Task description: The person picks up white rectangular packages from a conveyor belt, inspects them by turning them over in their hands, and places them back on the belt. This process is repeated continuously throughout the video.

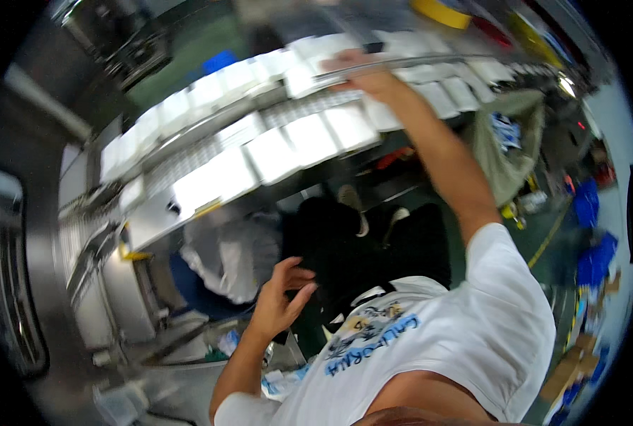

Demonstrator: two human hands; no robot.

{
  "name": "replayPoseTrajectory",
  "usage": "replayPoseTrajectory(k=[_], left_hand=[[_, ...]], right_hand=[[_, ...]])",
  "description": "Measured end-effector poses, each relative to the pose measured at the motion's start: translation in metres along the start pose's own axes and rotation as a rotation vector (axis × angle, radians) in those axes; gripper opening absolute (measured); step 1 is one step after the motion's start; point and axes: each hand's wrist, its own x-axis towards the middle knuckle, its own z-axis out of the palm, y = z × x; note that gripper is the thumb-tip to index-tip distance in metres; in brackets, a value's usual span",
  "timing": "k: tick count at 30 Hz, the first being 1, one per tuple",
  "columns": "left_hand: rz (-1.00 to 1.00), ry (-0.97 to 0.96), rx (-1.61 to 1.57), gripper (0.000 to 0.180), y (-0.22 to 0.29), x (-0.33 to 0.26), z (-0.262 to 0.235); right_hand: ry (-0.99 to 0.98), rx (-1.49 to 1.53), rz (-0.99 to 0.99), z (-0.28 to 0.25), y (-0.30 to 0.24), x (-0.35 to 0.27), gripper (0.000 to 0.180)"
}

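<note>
My right hand point(362, 74) reaches out across the metal conveyor point(288, 113) to its far side, by a thin metal rail. Motion smears its fingers, which are over or against white flat packets point(306, 78) there; whether they grip one is unclear. Closer to me, a row of similar white packets point(309, 140) lies along the near ledge. Held low in front of my body, my left hand point(282, 295) is empty, its fingers loosely curved and apart. Beside it stands a blue bin point(192, 287) lined with a whitish plastic bag point(235, 259).
To the right hangs a pale green sack point(501, 153) with blue and white wrappers in it. Metal machinery point(111, 298) with yellow parts fills the left side. A blue object point(219, 62) sits beyond the packets. Cardboard boxes point(572, 369) line the right wall.
</note>
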Motion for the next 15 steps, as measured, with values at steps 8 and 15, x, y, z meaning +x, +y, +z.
replayPoseTrajectory(k=[8, 15], left_hand=[[0.036, -0.011, 0.117, 0.057, 0.003, -0.007, -0.009], [0.014, 0.027, 0.144, 0.057, -0.002, -0.006, -0.001]], right_hand=[[-0.149, -0.143, 0.198, 0.082, 0.0, 0.027, 0.054], [0.19, -1.119, -0.266, 0.075, -0.005, -0.02, 0.053]])
